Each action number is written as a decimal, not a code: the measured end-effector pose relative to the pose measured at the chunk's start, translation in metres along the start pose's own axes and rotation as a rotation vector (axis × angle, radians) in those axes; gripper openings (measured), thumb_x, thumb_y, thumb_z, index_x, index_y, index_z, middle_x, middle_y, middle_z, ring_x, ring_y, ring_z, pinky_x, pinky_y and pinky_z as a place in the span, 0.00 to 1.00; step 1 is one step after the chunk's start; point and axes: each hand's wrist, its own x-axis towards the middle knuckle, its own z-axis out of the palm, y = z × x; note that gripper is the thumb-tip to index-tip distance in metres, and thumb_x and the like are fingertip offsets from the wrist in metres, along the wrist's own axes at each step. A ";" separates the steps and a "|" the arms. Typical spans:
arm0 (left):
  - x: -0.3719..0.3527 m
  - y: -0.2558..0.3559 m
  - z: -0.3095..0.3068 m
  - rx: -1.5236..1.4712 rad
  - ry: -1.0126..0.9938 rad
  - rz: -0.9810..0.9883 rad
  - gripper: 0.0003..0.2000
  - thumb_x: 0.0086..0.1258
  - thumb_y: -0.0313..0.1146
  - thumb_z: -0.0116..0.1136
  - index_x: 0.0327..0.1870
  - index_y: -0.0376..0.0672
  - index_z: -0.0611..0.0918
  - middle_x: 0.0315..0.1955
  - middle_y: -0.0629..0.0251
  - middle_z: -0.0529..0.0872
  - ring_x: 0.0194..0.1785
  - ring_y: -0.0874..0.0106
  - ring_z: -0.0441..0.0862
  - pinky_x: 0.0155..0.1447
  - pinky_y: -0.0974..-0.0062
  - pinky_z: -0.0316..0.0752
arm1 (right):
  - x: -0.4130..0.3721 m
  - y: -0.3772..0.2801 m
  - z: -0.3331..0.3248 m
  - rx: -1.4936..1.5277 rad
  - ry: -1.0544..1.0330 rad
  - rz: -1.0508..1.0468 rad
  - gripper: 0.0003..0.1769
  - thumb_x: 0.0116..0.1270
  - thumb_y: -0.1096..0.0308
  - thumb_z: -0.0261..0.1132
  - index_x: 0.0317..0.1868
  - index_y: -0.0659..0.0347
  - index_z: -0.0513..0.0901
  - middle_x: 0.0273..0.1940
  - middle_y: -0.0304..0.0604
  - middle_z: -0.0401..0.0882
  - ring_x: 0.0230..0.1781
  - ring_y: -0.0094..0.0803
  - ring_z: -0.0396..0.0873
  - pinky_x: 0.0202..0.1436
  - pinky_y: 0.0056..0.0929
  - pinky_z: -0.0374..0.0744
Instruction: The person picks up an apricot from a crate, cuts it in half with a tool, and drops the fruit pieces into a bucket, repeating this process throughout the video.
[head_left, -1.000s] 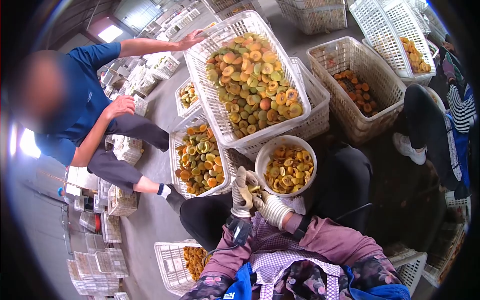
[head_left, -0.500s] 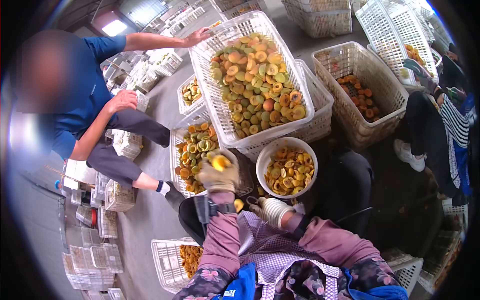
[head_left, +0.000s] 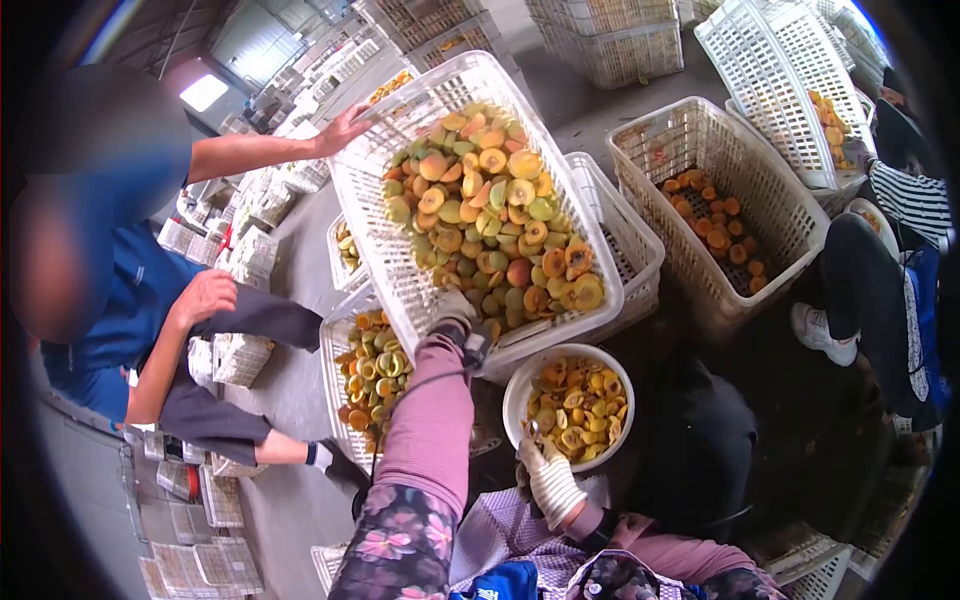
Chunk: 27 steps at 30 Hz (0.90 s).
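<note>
My left hand [head_left: 453,312], gloved, reaches over the near wall of the large white crate [head_left: 352,230]. It is at the edge of the halved apricots [head_left: 490,205], its fingers partly hidden and blurred. Beside the round white tub [head_left: 512,385], my right hand [head_left: 552,482] in a striped glove is closed around a small tool with a metal loop [head_left: 531,429]. Cut yellow fruit pieces [head_left: 575,410] fill much of the tub. A lower crate of apricot halves [head_left: 370,370] stands left of my left forearm.
At left a person in a blue shirt [head_left: 130,290] rests one hand on the large crate's far corner. A deep crate [head_left: 640,150] at right holds orange halves [head_left: 715,225]. Another person's striped sleeve [head_left: 910,200] shows far right. Stacked crates [head_left: 610,50] stand behind.
My left hand has moved from above the lower left crate, where it held a yellow-orange fruit piece, up into the large crate. My right hand has shifted slightly down in view, beside the tub.
</note>
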 end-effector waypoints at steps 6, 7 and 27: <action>-0.015 0.001 -0.014 -0.053 -0.320 0.016 0.30 0.57 0.36 0.65 0.60 0.38 0.67 0.49 0.50 0.80 0.55 0.61 0.78 0.57 0.69 0.74 | 0.001 0.000 0.002 -0.040 -0.034 -0.024 0.19 0.68 0.54 0.56 0.50 0.60 0.69 0.20 0.33 0.67 0.14 0.21 0.66 0.15 0.21 0.65; -0.042 0.002 -0.038 -0.376 -0.242 0.140 0.24 0.62 0.34 0.60 0.58 0.40 0.69 0.46 0.54 0.81 0.51 0.66 0.79 0.53 0.73 0.75 | 0.004 0.004 0.001 -0.041 -0.024 -0.055 0.20 0.68 0.54 0.56 0.50 0.60 0.69 0.19 0.33 0.67 0.13 0.20 0.65 0.15 0.20 0.65; -0.329 0.015 -0.053 -2.186 -0.024 0.267 0.17 0.73 0.48 0.45 0.34 0.42 0.72 0.34 0.61 0.77 0.36 0.71 0.74 0.42 0.74 0.73 | -0.022 0.023 -0.009 -0.199 -0.201 -0.287 0.19 0.70 0.55 0.54 0.49 0.63 0.75 0.33 0.43 0.77 0.30 0.28 0.75 0.34 0.21 0.74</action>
